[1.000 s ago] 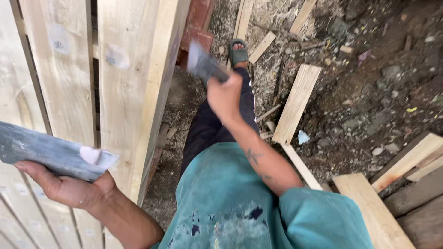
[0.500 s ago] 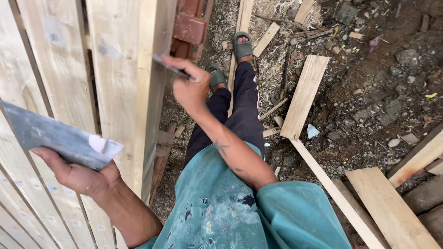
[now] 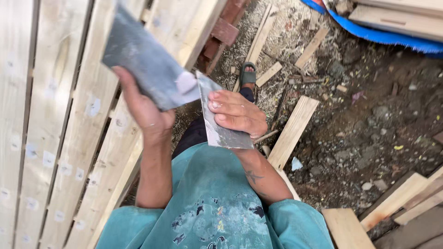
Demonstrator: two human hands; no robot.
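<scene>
The likeliest fault, in my judgement, is filler dropping off the blade edge: the pale putty dab (image 3: 186, 83) sits at the very end of the grey hawk board (image 3: 147, 62), where the two tools meet, and a tilt of either would shed it onto the person's lap or the dirt ground (image 3: 369, 133). A second concern is the thin edge of the putty knife (image 3: 220, 121) lying close to bare fingers; a slip on a smeared blade could nick them. The left hand (image 3: 145, 113) is clenched around the underside of the hawk board, thumb along its near edge, holding it raised in front of the wooden panel (image 3: 69, 138). The right hand (image 3: 237, 113) grasps the putty knife with fingers laid flat across the blade, its upper tip touching the board beside the dab. Loose offcut planks (image 3: 293, 131) lie on the ground near the sandalled foot (image 3: 248, 74).
</scene>
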